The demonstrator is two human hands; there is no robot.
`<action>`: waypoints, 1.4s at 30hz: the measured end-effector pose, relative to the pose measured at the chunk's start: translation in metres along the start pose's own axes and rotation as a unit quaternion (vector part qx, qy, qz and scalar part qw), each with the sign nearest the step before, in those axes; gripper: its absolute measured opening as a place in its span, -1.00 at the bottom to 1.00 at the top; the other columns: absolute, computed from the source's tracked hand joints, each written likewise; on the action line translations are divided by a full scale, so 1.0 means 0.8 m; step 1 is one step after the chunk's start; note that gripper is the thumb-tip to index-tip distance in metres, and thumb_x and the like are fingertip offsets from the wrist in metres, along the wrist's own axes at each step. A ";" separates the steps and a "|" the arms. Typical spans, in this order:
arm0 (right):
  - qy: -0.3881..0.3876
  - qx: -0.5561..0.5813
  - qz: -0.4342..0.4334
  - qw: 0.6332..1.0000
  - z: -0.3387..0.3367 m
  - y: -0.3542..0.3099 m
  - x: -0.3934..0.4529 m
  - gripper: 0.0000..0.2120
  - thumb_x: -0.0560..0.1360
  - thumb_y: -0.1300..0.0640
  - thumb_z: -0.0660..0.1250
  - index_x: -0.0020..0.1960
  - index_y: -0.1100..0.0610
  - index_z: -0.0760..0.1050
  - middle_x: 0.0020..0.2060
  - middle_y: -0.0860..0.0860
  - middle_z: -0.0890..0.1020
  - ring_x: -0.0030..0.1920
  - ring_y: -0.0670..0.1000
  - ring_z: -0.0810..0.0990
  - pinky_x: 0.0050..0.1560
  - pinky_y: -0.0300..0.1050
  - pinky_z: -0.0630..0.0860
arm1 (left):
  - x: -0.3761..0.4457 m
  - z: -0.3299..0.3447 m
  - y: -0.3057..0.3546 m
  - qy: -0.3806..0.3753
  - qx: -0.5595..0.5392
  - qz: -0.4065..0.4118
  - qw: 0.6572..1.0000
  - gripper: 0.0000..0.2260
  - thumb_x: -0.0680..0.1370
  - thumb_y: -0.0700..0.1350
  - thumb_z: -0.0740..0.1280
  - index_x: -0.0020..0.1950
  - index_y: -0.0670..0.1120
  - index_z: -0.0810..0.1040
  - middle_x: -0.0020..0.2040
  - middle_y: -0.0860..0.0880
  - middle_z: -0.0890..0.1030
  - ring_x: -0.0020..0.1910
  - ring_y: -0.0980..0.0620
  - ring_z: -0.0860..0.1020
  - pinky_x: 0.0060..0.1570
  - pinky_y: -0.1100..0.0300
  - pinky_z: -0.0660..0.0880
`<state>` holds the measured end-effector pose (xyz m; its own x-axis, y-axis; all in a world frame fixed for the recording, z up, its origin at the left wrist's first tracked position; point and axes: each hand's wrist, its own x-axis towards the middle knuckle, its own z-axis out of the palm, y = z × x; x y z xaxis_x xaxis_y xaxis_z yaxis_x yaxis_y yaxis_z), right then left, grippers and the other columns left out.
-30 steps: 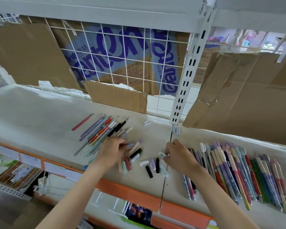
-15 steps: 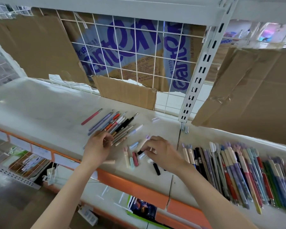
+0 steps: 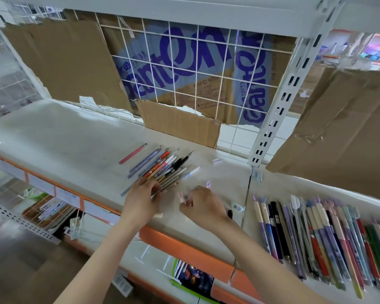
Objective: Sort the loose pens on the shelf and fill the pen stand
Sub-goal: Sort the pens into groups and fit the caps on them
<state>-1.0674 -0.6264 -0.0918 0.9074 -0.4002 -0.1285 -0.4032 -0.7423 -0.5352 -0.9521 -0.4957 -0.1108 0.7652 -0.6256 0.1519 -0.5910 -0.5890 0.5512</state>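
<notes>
One view only, from a head-worn wide-angle camera; it looks forward and steeply down onto the shelf (image 3: 70, 137) from above and just in front of its orange edge; the lens bends straight lines, so the upright (image 3: 279, 102) leans and the shelf curves; the near field takes both forearms entering from the bottom, with the left hand (image 3: 142, 195) and right hand (image 3: 203, 204) close below centre; the wire grid (image 3: 184, 73) and cardboard (image 3: 59, 62) behind fill the upper half at mid range; lower shelves show at bottom left, past the edge; with no second view, nothing is shared between cameras.
</notes>
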 end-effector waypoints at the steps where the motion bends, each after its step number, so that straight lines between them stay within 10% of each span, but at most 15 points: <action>1: 0.007 0.069 0.025 0.997 -0.004 0.002 0.000 -0.76 0.46 0.07 0.24 -0.28 0.23 0.45 -0.20 0.08 0.56 -0.21 0.10 0.60 -0.25 -0.14 0.53 | 0.002 0.001 0.001 0.003 0.000 0.001 1.000 -0.91 0.51 -0.17 0.33 -0.02 -0.14 0.56 -0.08 -0.02 0.48 -0.06 -0.06 0.49 -0.12 0.16 0.41; 4: 0.029 0.197 0.093 0.976 -0.020 0.008 -0.003 -0.81 0.46 0.08 0.30 -0.18 0.21 0.54 -0.34 0.00 0.55 -0.36 -0.04 0.53 -0.42 -0.38 0.37 | 0.009 0.008 0.008 0.008 -0.005 0.003 1.000 -0.88 0.52 -0.13 0.34 0.00 -0.13 0.58 0.00 -0.06 0.52 0.00 -0.06 0.50 0.01 0.09 0.47; 14: 0.068 0.272 0.117 0.953 -0.031 0.031 -0.011 -0.87 0.45 0.12 0.31 -0.22 0.17 0.52 -0.41 -0.05 0.51 -0.34 -0.06 0.47 -0.29 -0.22 0.37 | 0.013 0.023 0.016 -0.026 0.045 0.015 0.999 -0.81 0.52 -0.03 0.34 0.05 -0.10 0.59 0.14 -0.08 0.45 0.18 -0.08 0.40 0.21 0.06 0.35; 27: 0.063 0.299 0.105 0.946 -0.026 0.034 -0.013 -0.91 0.47 0.19 0.30 -0.20 0.05 0.48 -0.36 -0.08 0.48 -0.35 -0.12 0.43 -0.39 -0.41 0.33 | 0.044 -0.003 -0.005 0.071 0.037 -0.008 0.997 -0.88 0.54 -0.18 0.31 -0.02 -0.22 0.55 -0.05 -0.19 0.50 -0.04 -0.19 0.46 -0.08 -0.02 0.45; 36: 0.077 0.323 0.115 0.936 -0.036 0.036 -0.022 -0.92 0.46 0.18 0.32 -0.19 0.04 0.49 -0.33 -0.04 0.56 -0.30 -0.07 0.50 -0.25 -0.24 0.40 | 0.067 0.002 -0.002 -0.038 0.178 -0.048 0.982 -0.59 0.61 0.13 0.09 0.00 -0.20 0.48 0.08 -0.19 0.46 0.11 -0.21 0.44 0.11 -0.06 0.38; 42: 0.144 0.460 0.096 0.871 -0.051 0.041 -0.024 -0.95 0.52 0.26 0.29 -0.09 0.17 0.43 -0.31 0.05 0.66 -0.28 -0.08 0.62 -0.26 -0.25 0.47 | 0.031 -0.004 0.017 0.013 0.023 0.022 0.999 -0.82 0.61 -0.10 0.17 -0.02 -0.21 0.44 -0.07 -0.16 0.53 -0.07 -0.15 0.49 -0.18 0.06 0.32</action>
<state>-1.1029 -0.6654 -0.0727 0.7132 -0.6855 -0.1462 -0.1593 0.0447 -0.9862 -0.9405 -0.5171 -0.0967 0.7438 -0.6386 0.1973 -0.6356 -0.5843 0.5046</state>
